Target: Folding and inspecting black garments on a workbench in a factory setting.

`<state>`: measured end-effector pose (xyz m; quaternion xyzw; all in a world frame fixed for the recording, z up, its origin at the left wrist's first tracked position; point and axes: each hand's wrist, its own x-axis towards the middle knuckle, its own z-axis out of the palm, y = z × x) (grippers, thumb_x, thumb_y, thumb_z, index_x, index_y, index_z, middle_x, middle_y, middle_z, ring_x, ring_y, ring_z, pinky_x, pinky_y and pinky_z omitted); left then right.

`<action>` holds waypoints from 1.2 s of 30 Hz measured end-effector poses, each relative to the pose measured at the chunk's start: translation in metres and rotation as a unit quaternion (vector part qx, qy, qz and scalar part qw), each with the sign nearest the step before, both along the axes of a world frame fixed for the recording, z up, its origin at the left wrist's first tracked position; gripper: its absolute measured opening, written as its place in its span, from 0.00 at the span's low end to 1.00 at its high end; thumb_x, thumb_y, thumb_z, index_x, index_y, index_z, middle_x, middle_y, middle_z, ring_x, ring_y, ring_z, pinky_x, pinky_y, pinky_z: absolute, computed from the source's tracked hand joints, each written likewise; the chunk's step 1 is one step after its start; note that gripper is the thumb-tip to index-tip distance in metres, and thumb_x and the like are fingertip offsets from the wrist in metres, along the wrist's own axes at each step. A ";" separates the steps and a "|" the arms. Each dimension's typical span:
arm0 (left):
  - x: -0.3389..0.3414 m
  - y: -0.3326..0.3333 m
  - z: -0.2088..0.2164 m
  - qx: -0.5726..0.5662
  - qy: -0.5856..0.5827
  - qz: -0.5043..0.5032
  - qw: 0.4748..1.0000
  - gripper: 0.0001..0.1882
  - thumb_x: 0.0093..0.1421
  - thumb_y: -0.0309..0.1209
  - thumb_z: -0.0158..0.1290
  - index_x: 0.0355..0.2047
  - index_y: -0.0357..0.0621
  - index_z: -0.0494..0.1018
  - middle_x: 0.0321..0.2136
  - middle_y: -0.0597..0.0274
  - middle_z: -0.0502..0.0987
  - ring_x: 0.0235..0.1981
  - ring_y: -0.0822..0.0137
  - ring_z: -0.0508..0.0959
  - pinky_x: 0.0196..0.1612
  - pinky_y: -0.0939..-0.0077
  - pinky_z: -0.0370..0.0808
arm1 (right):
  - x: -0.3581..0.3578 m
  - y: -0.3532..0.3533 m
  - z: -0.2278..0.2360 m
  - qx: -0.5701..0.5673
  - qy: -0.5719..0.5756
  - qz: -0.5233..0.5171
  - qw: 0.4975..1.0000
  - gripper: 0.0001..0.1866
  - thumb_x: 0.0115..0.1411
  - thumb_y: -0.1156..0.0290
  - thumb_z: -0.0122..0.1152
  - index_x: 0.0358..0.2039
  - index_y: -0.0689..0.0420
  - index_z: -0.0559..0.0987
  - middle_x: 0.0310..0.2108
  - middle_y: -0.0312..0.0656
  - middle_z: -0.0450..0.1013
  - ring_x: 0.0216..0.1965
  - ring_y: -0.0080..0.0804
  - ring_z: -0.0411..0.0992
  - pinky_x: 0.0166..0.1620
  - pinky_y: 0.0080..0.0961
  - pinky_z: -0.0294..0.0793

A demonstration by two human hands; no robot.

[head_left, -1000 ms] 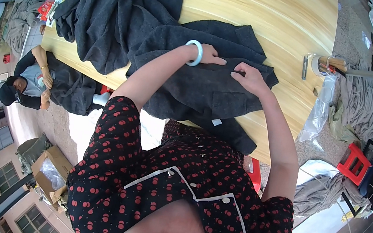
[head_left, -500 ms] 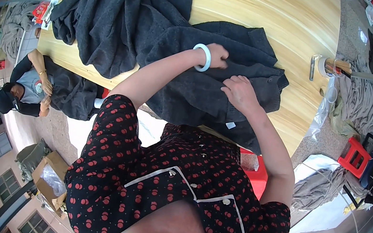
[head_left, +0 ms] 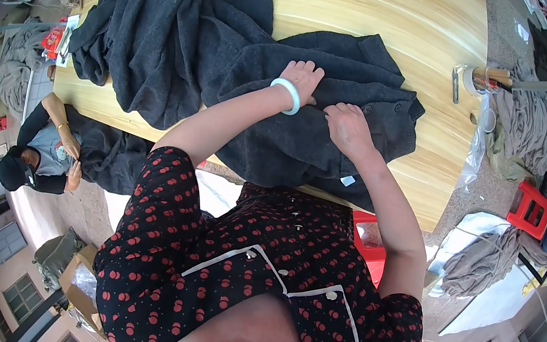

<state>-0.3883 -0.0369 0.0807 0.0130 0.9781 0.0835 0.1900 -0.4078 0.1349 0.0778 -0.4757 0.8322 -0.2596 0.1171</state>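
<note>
Far left, a co-worker (head_left: 42, 154) in a dark cap sits beside your wood-grain table (head_left: 382, 10), whose left part bears a crumpled heap of dark grey knit (head_left: 159, 34). Mid-table, by your near edge, the dark buttoned garment (head_left: 291, 149) lies spread; your left hand (head_left: 301, 79) rests on it, fingers parted, and your right hand (head_left: 349, 129) sits near it, fingers bent, cloth grip undeterminable. At the right edge stands a container of sticks (head_left: 479, 79); beyond, grey cloth (head_left: 534, 129) and a red stool (head_left: 530, 211).
</note>
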 end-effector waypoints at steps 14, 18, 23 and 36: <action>0.002 -0.007 -0.015 0.353 -0.003 0.134 0.926 0.12 0.50 0.35 0.47 0.22 0.36 0.71 0.23 0.48 0.73 0.28 0.52 0.72 0.33 0.70 0.66 | 0.000 -0.015 0.004 -0.104 -0.040 -0.073 0.991 0.06 0.44 0.81 0.49 0.25 0.61 0.69 0.25 0.49 0.69 0.32 0.44 0.67 0.41 0.34 0.64; 0.001 -0.007 -0.018 0.417 -0.034 0.171 0.892 0.13 0.50 0.36 0.46 0.24 0.38 0.72 0.25 0.47 0.73 0.28 0.51 0.71 0.33 0.67 0.67 | 0.001 -0.017 0.004 -0.091 -0.028 -0.112 0.989 0.08 0.44 0.80 0.51 0.29 0.61 0.69 0.26 0.48 0.69 0.32 0.43 0.68 0.41 0.34 0.64; -0.002 -0.008 -0.022 0.318 -0.046 0.076 0.944 0.15 0.50 0.37 0.44 0.25 0.37 0.72 0.26 0.47 0.73 0.32 0.51 0.72 0.38 0.66 0.67 | 0.003 -0.016 0.004 -0.010 0.074 -0.106 0.992 0.07 0.46 0.76 0.52 0.28 0.60 0.69 0.26 0.45 0.69 0.33 0.39 0.68 0.39 0.31 0.63; 0.024 0.016 -0.002 0.212 0.008 0.075 0.974 0.14 0.50 0.33 0.44 0.30 0.32 0.68 0.32 0.42 0.71 0.37 0.49 0.71 0.43 0.64 0.67 | -0.007 -0.011 -0.004 0.007 0.080 -0.030 0.996 0.03 0.49 0.75 0.48 0.25 0.60 0.69 0.25 0.46 0.68 0.32 0.40 0.67 0.39 0.32 0.63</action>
